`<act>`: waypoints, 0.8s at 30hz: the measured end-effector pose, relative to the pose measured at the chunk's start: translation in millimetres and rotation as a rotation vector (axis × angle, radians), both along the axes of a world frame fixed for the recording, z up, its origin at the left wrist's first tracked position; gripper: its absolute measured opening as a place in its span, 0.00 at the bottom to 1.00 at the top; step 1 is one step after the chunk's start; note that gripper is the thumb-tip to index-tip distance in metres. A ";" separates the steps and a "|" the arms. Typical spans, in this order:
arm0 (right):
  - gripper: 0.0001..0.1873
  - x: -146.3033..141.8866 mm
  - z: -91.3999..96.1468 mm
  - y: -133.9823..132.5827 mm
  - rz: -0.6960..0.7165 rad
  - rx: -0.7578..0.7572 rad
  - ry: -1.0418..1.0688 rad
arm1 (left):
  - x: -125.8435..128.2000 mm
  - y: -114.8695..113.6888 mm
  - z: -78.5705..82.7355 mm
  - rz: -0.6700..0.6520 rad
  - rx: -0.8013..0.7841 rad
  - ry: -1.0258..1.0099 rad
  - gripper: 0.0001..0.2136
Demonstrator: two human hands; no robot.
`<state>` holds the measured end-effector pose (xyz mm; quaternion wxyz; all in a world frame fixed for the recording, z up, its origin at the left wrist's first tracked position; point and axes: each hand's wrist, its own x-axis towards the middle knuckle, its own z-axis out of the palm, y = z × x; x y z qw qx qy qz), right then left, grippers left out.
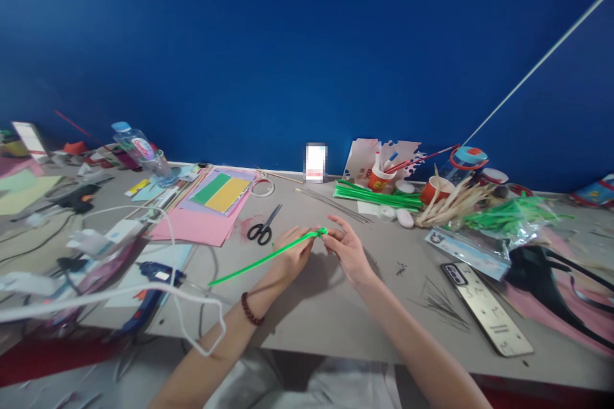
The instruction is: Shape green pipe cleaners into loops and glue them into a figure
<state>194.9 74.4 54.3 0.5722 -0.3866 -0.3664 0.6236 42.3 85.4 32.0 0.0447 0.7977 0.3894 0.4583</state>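
Observation:
A long bright green strip [261, 259] runs from near the table's front left up to my two hands, where its far end is curled into a small loop [320, 232]. My left hand [293, 254] is closed round the strip just below the loop; a dark bead bracelet [250, 310] sits on that wrist. My right hand [346, 246] pinches the looped end with thumb and forefinger, its other fingers spread. Both hands hover just above the grey table [316, 313].
Black scissors [263, 227] lie just behind my left hand, beside pink and yellow-green paper sheets [215, 201]. A blue glue gun [152, 284] and white cable [192, 307] lie left. Green sticks [374, 195], cups [384, 179], a metal ruler [489, 310] and a water bottle [141, 150] stand around.

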 end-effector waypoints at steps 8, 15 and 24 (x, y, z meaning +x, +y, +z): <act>0.25 3.3 2.3 -3.1 0.171 -0.197 0.274 | -0.3 -1.8 -2.4 -0.064 0.080 -0.022 0.15; 0.23 6.0 1.9 -3.1 0.264 -0.155 0.295 | 2.9 -6.4 9.3 -0.165 -0.038 -0.221 0.12; 0.22 15.7 6.5 2.9 0.219 0.104 -0.060 | -1.9 3.3 25.0 -0.260 -0.575 -0.364 0.10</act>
